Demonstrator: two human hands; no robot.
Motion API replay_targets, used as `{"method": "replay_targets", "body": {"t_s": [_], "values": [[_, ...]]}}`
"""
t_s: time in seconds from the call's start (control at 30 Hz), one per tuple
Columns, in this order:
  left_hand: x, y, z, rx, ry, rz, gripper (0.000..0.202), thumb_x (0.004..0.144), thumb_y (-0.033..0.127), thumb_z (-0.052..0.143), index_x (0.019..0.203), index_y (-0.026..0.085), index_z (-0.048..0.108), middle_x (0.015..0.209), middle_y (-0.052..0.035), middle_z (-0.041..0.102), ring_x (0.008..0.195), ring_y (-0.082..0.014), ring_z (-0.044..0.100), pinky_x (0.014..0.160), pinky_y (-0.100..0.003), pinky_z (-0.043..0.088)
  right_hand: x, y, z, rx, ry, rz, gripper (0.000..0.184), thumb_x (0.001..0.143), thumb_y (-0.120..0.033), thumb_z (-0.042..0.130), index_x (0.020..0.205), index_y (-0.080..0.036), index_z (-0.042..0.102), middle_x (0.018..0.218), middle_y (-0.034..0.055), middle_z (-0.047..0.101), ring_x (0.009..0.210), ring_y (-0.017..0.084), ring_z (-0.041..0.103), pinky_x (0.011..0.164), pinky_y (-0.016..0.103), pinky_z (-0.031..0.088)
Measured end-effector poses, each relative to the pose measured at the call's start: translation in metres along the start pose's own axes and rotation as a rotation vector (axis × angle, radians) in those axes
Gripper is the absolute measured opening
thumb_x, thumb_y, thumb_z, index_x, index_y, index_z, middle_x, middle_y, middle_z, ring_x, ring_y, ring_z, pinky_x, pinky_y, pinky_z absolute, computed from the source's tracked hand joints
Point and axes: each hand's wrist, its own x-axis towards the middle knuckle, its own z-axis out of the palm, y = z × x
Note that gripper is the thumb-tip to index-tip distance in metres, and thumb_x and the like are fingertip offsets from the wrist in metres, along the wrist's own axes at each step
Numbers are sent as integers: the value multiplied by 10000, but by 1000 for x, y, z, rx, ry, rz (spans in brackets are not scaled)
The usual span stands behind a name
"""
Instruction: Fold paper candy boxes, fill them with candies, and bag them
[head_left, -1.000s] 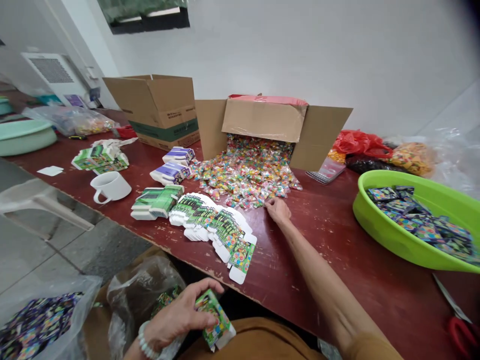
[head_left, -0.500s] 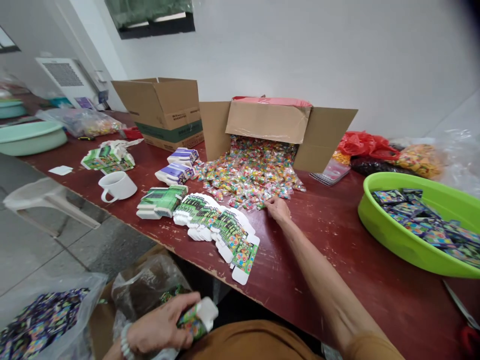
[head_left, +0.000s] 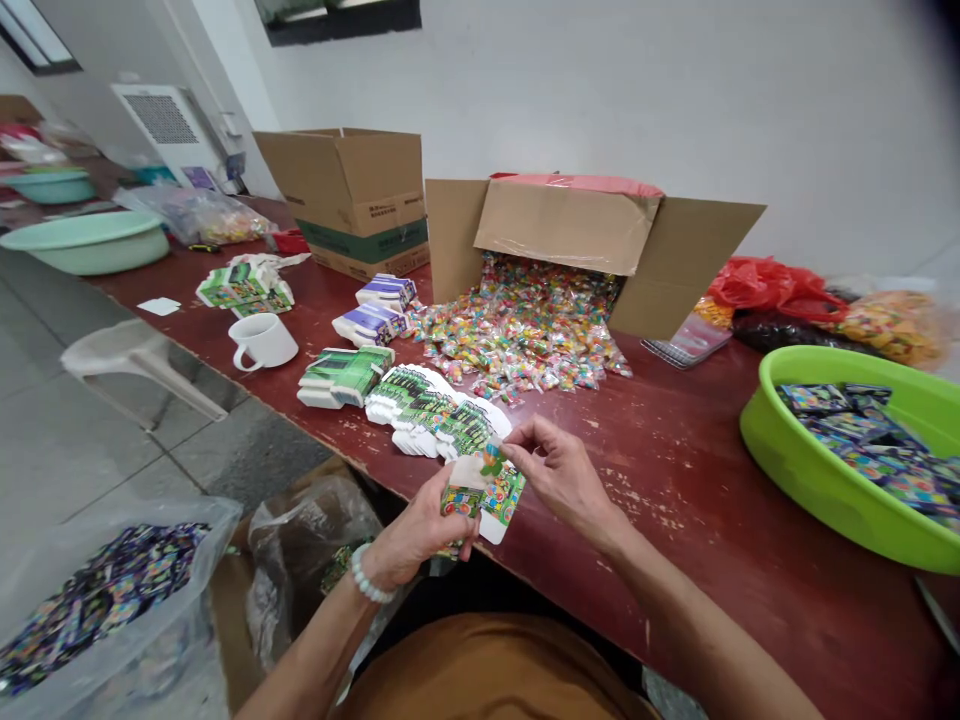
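Observation:
My left hand, with a beaded bracelet at the wrist, is closed around a small green printed carton whose white flap stands up. My right hand pinches a small clear candy packet just above the carton's top, close to the flap. Beneath them, a fanned row of flat green cartons lies along the table edge, its near end partly covered by my hands. Farther back, a heap of candy packets spills from a cardboard box lying on its side.
On the right stands a lime-green basin holding dark printed packets. Stacked green cartons, a white mug and an upright cardboard box are on the left. Below the table edge sits a plastic bag of packets.
My right hand has come back from the candy heap with a packet. My left hand has risen with the carton from below the table edge, and the two hands now meet.

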Motion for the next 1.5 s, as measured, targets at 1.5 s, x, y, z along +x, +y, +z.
{"method": "replay_targets", "body": {"t_s": [1.5], "values": [[12,10,27,-593,68,-80,613,898,629,341,1164,131,581,610,-44,648,368,-161,572,357,-252,460,1,-10,9,317,-285,107,61,753,-234,647,756,-173,641,840,36,731,591,129,643,530,229,513]]}}
